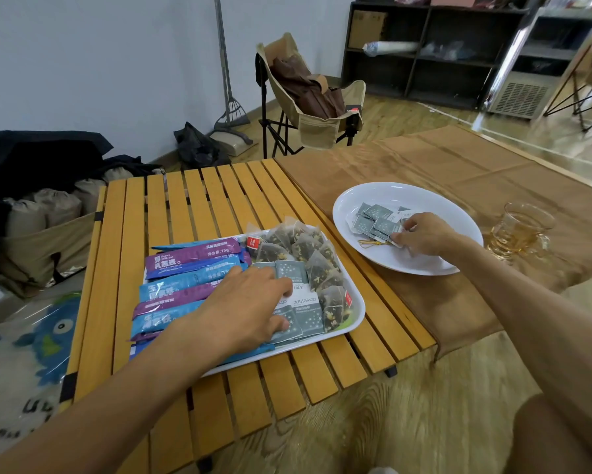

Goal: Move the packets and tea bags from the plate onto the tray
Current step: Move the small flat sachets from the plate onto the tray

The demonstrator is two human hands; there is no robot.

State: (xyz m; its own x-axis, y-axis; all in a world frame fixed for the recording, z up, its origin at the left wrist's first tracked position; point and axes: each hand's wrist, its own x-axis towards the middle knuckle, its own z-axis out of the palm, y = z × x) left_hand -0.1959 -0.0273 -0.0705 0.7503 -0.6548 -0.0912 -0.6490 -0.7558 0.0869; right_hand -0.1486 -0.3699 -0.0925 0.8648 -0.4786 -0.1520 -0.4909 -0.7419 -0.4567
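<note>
A white tray (355, 319) lies on the yellow slatted table (198, 200). It holds blue and purple stick packets (192, 265), pyramid tea bags (301, 248) and grey square sugar packets (304, 313). My left hand (246, 306) rests on the tray, fingers touching the grey packets. To the right, a white oval plate (366, 196) carries several grey sugar packets (376, 220) and a yellow string. My right hand (424, 234) is in the plate, its fingers curled round some of the grey packets there.
A glass cup of tea (520, 230) stands right of the plate on a brown cloth-covered surface (458, 165). Behind are a folding camp chair (311, 104), a dark shelf (431, 49) and bags (45, 213) at the left.
</note>
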